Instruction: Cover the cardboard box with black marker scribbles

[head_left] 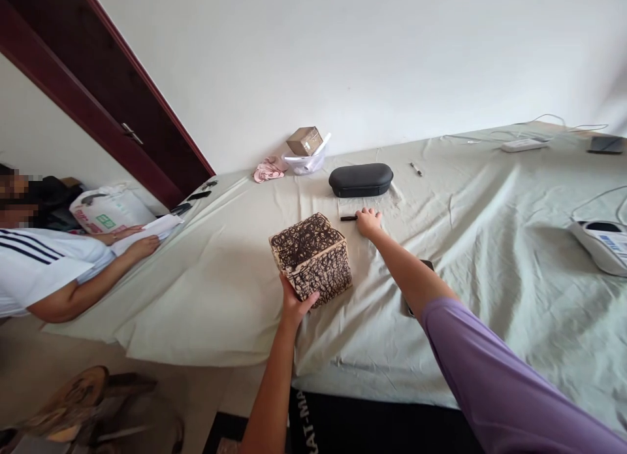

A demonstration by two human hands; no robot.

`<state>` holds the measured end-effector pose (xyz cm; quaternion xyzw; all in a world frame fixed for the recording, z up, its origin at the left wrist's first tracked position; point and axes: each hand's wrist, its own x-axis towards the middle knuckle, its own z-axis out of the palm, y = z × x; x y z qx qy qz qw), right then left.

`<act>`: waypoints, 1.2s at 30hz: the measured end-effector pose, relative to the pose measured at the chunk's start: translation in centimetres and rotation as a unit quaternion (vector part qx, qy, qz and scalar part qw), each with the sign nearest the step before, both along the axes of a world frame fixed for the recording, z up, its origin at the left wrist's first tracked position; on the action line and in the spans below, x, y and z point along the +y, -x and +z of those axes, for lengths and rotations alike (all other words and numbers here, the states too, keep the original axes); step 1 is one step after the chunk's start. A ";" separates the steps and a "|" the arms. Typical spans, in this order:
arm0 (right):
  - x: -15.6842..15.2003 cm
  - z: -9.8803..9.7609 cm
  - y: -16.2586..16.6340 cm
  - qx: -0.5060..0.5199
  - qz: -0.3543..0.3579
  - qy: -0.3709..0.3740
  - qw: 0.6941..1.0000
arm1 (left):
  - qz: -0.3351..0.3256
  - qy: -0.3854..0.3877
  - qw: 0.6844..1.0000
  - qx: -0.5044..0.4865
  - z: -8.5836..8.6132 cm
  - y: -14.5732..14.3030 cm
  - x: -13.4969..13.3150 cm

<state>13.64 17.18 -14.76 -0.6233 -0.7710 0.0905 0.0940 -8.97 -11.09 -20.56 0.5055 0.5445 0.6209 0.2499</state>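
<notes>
A cardboard box (313, 258), its top and side covered in dense black scribbles, sits tilted toward me on the cloth. My left hand (298, 304) is closed on its near lower corner, thumb on the front face. Farther right, my right hand (369, 221) rests low over the cloth with its fingers curled. From its left side sticks out a short black marker (348, 218); the other end is hidden by the fingers. Just beyond that hand lies a black zipped case (361, 180). A dark phone-like object (427, 264) is partly hidden under my right forearm.
Pale green cloth (210, 310) covers the table in folds. Toward the wall are a small brown box (304, 141), a pink cloth (270, 170) and a pen (416, 169). A white device (600, 245) stands at right. Another person (53, 271) holds papers at left.
</notes>
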 end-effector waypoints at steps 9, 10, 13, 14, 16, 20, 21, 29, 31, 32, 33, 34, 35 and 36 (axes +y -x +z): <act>-3.6 0.1 -2.0 -0.002 -0.004 0.038 0.999 | -0.016 0.007 1.000 0.000 0.0 0.5 0.3; -4.0 0.2 -2.5 -0.003 -0.004 0.046 0.999 | -0.015 0.009 1.000 0.002 0.1 0.5 0.3; -4.9 0.7 -3.7 -0.005 -0.003 0.068 0.998 | -0.018 0.008 1.000 0.003 0.0 0.6 0.4; -5.2 1.0 -4.0 -0.005 0.000 0.074 0.997 | -0.018 0.006 1.000 0.003 -0.1 0.7 0.4; -5.6 1.7 -4.5 0.001 0.010 0.082 0.997 | -0.010 0.003 1.000 0.003 -0.3 0.6 0.3; -6.0 3.6 -5.4 0.021 0.022 0.088 0.996 | 0.004 0.014 1.000 -0.007 -0.5 0.4 0.1; -6.0 4.2 -5.8 0.025 0.020 0.089 0.996 | 0.006 0.014 1.000 -0.008 -0.4 0.4 0.1; -7.0 9.5 -9.9 0.257 0.024 0.119 0.959 | 0.023 0.025 0.999 -0.007 -1.1 1.0 0.2; -8.0 10.9 -10.5 0.418 0.068 0.107 0.899 | 0.029 0.018 0.999 -0.007 -0.9 1.1 0.2; -8.5 11.6 -10.6 0.479 0.103 0.094 0.866 | 0.033 0.012 0.999 -0.009 -0.5 1.0 0.3; -9.2 12.2 -10.7 0.525 0.143 0.081 0.835 | 0.036 0.007 0.999 -0.014 -0.1 1.0 0.5; -9.9 12.7 -10.6 0.558 0.182 0.069 0.807 | 0.038 0.002 0.999 -0.027 0.6 0.9 0.7; -10.5 13.2 -10.5 0.578 0.214 0.054 0.786 | 0.036 0.000 0.998 -0.047 1.4 0.7 1.1; -11.2 13.6 -10.3 0.590 0.235 0.031 0.772 | 0.031 0.000 0.997 -0.074 2.3 0.4 1.7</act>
